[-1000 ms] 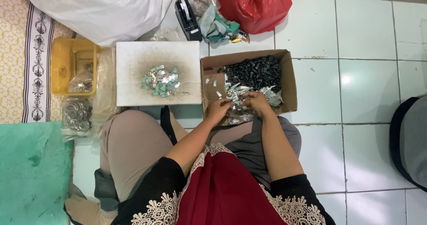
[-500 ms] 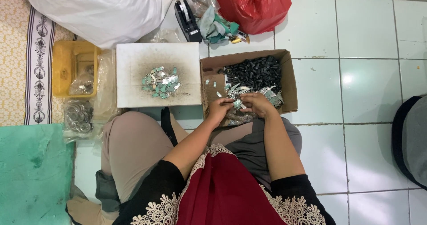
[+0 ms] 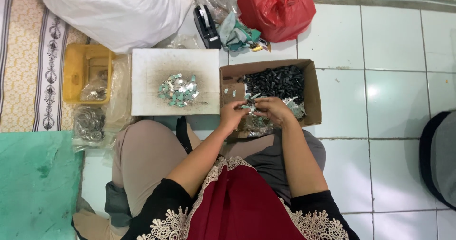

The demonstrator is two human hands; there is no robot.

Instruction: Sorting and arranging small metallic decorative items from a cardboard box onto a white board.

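left hand (image 3: 232, 116), right hand (image 3: 270, 111), fingertips meeting

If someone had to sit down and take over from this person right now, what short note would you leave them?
Left hand and right hand: together over the cardboard box, pinching a small green-and-silver piece between the fingertips.
Things: the box holds a heap of small dark parts and loose silvery pieces. The white board to its left carries a pile of green-and-silver pieces.
Done: that pile on the board.
Left: a lot of parts remain in the box.
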